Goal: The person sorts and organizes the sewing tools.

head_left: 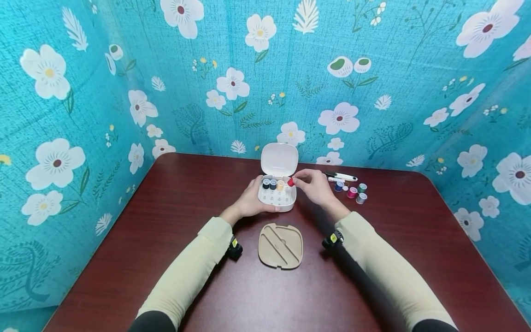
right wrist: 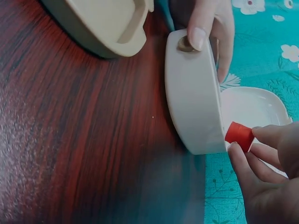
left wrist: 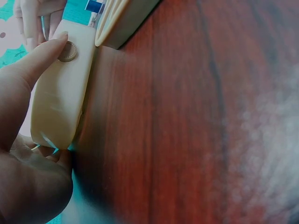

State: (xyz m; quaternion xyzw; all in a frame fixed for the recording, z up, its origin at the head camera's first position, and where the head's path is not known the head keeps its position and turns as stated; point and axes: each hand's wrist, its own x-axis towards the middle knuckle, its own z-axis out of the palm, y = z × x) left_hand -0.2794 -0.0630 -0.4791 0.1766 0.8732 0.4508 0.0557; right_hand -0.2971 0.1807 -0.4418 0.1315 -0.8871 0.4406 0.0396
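A white sewing box stands on the table with its lid raised at the back. My left hand grips the box from its left side, the thumb along the front by the round brown button. Between thumb and fingers my right hand pinches a red thread spool at the box's back right corner. Left of it, a black spool, a dark blue spool and a pale orange spool stand in the back row. Small pegs show in the rows in front.
In front of the box lies a beige tray with slanted grooves. Right of my right hand are a blue spool, a pink spool, green and grey spools, and a white-and-black pen-like tool. A flowered curtain hangs behind the table.
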